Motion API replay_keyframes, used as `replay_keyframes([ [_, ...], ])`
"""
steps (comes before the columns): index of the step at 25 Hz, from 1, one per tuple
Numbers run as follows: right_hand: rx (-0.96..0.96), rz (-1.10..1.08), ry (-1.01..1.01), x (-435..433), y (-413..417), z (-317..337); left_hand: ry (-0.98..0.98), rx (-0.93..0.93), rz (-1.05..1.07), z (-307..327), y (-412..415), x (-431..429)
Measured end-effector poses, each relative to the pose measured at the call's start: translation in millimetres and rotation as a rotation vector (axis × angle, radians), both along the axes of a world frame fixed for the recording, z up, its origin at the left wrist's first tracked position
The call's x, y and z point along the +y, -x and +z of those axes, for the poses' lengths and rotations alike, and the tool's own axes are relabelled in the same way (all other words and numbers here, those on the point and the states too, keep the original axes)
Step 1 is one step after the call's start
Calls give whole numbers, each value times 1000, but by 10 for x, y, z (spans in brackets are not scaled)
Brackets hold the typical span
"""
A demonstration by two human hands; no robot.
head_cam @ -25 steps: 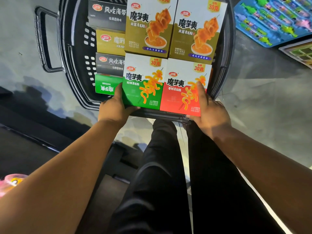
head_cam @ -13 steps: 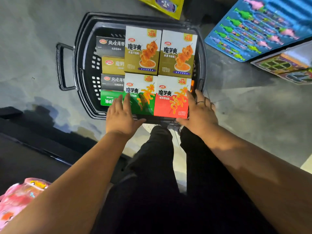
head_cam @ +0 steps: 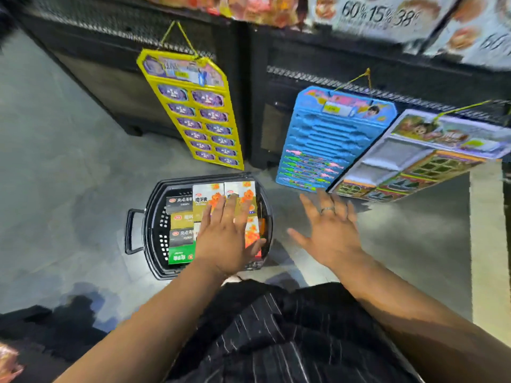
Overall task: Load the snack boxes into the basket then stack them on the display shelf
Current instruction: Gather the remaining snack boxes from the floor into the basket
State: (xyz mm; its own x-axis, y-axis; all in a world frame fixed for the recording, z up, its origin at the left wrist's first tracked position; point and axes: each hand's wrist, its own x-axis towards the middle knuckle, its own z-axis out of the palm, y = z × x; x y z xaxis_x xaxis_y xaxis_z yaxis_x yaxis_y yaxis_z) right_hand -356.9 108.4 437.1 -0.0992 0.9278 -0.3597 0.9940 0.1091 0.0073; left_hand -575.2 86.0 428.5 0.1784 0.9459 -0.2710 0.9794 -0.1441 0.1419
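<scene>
I see the black basket (head_cam: 161,240) on the floor, packed full of snack boxes (head_cam: 181,218) (two layers, it looks). My left hand (head_cam: 226,239) is over them and my right hand (head_cam: 329,233) beside the basket, both with fingers spread and holding nothing.

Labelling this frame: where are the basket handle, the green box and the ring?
basket handle (head_cam: 128,230), head view, outer bar.
green box (head_cam: 181,255), head view, top face.
ring (head_cam: 327,209), head view, the band itself.
</scene>
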Motion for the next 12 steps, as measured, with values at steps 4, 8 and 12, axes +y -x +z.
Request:
replay_keyframes([
  [4,52,-152,-98,-263,-785,511,-104,-29,-102,600,-838,74],
  [8,78,-268,-140,-552,-1919,969,-199,-67,-218,1029,-1944,55],
  [12,113,-405,-183,-895,-3026,1289,-251,-99,-291,1325,-3041,-39],
])
